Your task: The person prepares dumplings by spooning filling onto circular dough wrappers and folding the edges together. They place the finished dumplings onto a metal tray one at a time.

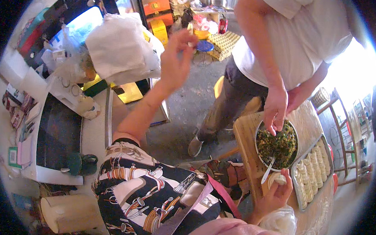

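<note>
My left hand (pixel 178 60) is raised beside a large white bundle (pixel 120 46). Its fingers are bent and blurred, and whether they hold anything is unclear. My right hand (pixel 279 190) is low over a wooden table (pixel 247 137) and holds a piece of pale dough (pixel 280 179) at its fingertips. Just beyond it stands a round metal bowl (pixel 256 140) of chopped green and brown filling (pixel 274 147), with a pale spoon (pixel 267 171) leaning out. A metal tray (pixel 303 206) beside the bowl carries rows of folded dumplings (pixel 312 172).
A co-worker in a white shirt (pixel 297 45) stands across the table, one hand (pixel 276 109) over the bowl. A clear plastic bag (pixel 280 221) lies by my right wrist. Left are a white counter (pixel 58 177), a dark green mug (pixel 84 164) and a pale cylinder (pixel 67 213).
</note>
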A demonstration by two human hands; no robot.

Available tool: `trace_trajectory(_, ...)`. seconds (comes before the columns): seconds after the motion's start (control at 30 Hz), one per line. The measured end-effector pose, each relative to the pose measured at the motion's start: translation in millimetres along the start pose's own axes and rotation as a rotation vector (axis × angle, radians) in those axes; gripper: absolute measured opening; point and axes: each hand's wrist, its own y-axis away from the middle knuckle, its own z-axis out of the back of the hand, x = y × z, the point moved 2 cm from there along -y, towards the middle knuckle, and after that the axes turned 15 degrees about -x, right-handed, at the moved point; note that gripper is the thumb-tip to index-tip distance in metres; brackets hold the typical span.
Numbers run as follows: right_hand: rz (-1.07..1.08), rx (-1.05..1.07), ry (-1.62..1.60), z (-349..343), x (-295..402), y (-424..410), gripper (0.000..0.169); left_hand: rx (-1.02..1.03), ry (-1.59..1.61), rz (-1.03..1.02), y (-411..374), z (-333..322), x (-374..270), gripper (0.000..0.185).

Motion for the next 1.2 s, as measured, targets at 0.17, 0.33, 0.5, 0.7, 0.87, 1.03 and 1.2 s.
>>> trace_trajectory(0.17,0.021,-0.057,0.016,16,-15,-10,0.035,-0.04,-0.318,-0.242,-90,8,80,0.028)
trace_trajectory(0.33,0.045,-0.069,-0.009,20,-25,-13,0.031,0.04,-0.712,-0.845,-227,29,143,0.045)
trace_trajectory(0.5,0.03,-0.042,0.038,43,-50,-30,0.035,-0.025,-0.941,-0.681,-360,34,170,0.029)
trace_trajectory(0.7,0.096,-0.051,0.078,58,-48,-50,0.035,0.005,-1.221,-0.48,-422,57,247,0.04)
trace_trajectory(0.87,0.155,-0.072,0.099,59,-43,-59,0.032,-0.079,-1.334,-0.666,-493,104,278,0.05)
trace_trajectory(1.03,0.278,-0.101,0.255,66,-19,-65,0.031,-0.055,-1.301,-0.497,-497,104,289,0.055)
trace_trajectory(1.2,0.461,-0.152,0.531,84,20,-62,0.03,0.038,-1.285,-0.016,-454,38,290,0.053)
